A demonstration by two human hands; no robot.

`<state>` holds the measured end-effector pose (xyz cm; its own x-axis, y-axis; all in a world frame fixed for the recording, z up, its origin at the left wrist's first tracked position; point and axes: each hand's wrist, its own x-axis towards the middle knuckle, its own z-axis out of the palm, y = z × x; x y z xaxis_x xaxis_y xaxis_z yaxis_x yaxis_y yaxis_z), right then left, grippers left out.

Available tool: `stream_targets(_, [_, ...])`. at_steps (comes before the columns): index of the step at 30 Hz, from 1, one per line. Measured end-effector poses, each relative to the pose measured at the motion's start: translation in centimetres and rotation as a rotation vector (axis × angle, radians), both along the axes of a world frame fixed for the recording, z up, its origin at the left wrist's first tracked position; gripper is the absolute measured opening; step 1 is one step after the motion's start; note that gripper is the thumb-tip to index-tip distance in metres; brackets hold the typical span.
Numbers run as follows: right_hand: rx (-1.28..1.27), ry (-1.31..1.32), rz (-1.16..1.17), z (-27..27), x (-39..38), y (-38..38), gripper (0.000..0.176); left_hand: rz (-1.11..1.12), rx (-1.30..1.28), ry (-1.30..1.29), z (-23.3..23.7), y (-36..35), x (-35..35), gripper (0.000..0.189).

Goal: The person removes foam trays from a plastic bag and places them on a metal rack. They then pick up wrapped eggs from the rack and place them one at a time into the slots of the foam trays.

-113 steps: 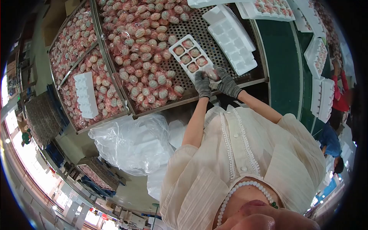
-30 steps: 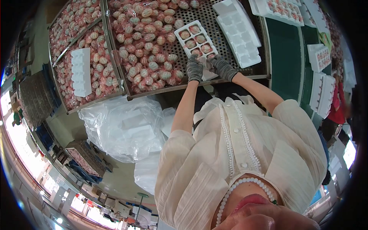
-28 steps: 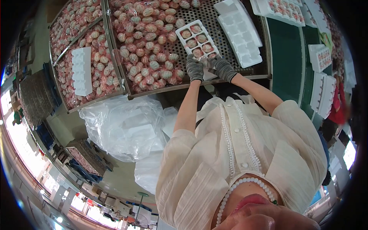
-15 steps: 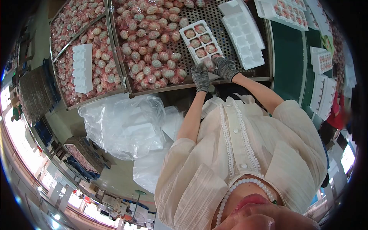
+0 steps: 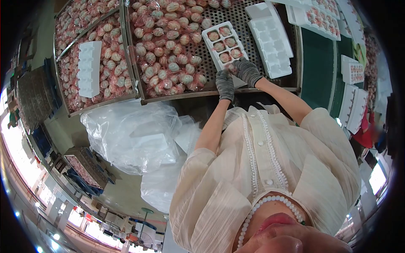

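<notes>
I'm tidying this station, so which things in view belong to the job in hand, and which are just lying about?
Probably the job:
white tray by the gloved left hand and right hand
wrapped round pieces
overlapping trays beside it

Probably just lying about:
clear plastic bag
green-topped stand

White tray partly out of sight behind the gloved fingers

A perforated metal table bears heaped wrapped balls, a loaded white tray and overlapping foam trays.
</notes>
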<state>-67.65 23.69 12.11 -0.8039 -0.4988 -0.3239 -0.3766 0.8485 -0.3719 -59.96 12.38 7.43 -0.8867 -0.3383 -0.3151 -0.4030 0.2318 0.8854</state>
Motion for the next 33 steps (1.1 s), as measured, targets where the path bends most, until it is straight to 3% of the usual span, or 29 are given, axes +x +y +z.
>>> stream_targets(1, [-0.001,0.036,0.024,0.8,0.0,0.1,0.031,-0.195,-0.286,0.133,0.5,0.0,-0.1,0.025])
stream_targets(2, [0.003,0.037,0.025,0.6,0.0,0.2,0.031,-0.193,-0.283,0.134,0.8,0.1,-0.4,0.025])
stream_targets(4, [0.01,0.094,-0.012,-0.3,0.8,0.8,0.031,-0.408,-0.577,0.002,1.0,0.2,-0.7,0.023])
stream_targets(10, [-0.046,0.069,0.105,-0.4,0.1,1.1,0.026,-0.562,-0.703,-0.055,1.1,-0.2,-1.7,0.017])
stream_targets(11, [0.072,0.039,0.142,-0.9,0.1,0.5,0.026,-0.595,-0.732,-0.075,0.7,-0.2,-1.9,0.018])
stream_targets(12, [0.19,0.013,0.18,-1.2,-0.1,0.0,0.026,-0.591,-0.731,-0.073,0.6,-0.1,-2.0,0.018])
stream_targets(14, [0.147,0.023,0.11,-1.6,-0.1,-0.2,0.022,-0.449,-0.482,-0.23,0.5,0.5,-2.2,0.019])
stream_targets(15, [0.139,0.021,0.122,-0.9,-0.1,-0.4,0.021,-0.452,-0.478,-0.224,-1.5,1.1,-1.5,0.019])
stream_targets(17, [0.14,0.004,0.098,-1.3,-0.1,-1.3,0.018,-0.145,-0.058,0.05,-7.0,2.0,0.5,0.021])
stream_targets(18, [0.135,0.001,0.105,-2.4,-0.4,-1.5,0.018,-0.139,-0.062,0.046,-5.4,1.7,0.4,0.021])
stream_targets(20, [0.244,-0.139,0.147,-4.5,-0.9,-2.4,0.018,-0.381,-0.37,-0.081,0.2,-0.3,0.0,0.025])
stream_targets(22, [0.111,-0.07,0.116,-3.1,-0.6,-1.4,0.02,-0.445,-0.323,-0.133,-0.4,-2.2,-0.3,0.031])
stream_targets(24, [-0.006,-0.106,0.073,-2.2,-1.1,-0.3,0.022,-0.367,-0.459,0.097,-1.8,-4.5,-0.8,0.035])
stream_targets(26, [-0.048,-0.045,0.032,-1.8,-0.6,-0.2,0.017,-0.194,-0.59,0.161,-0.8,-7.3,-2.4,0.036])
stream_targets(28, [-0.023,-0.029,0.038,-1.6,-0.5,-0.4,0.02,-0.148,-0.975,0.146,1.2,-9.6,-4.9,0.039])
stream_targets(30, [0.036,-0.03,0.078,-3.3,0.0,-1.8,0.015,-0.163,-0.975,0.125,-1.2,-11.5,-6.4,0.04])
stream_targets(32, [0.285,0.127,0.135,-6.8,0.9,-2.5,0.009,-0.171,-0.977,0.113,-2.4,-12.3,-8.5,0.042])
stream_targets(33, [0.22,0.191,0.173,-6.3,1.0,-2.2,0.008,-0.24,-0.89,-0.109,-2.6,-12.6,-9.3,0.041])
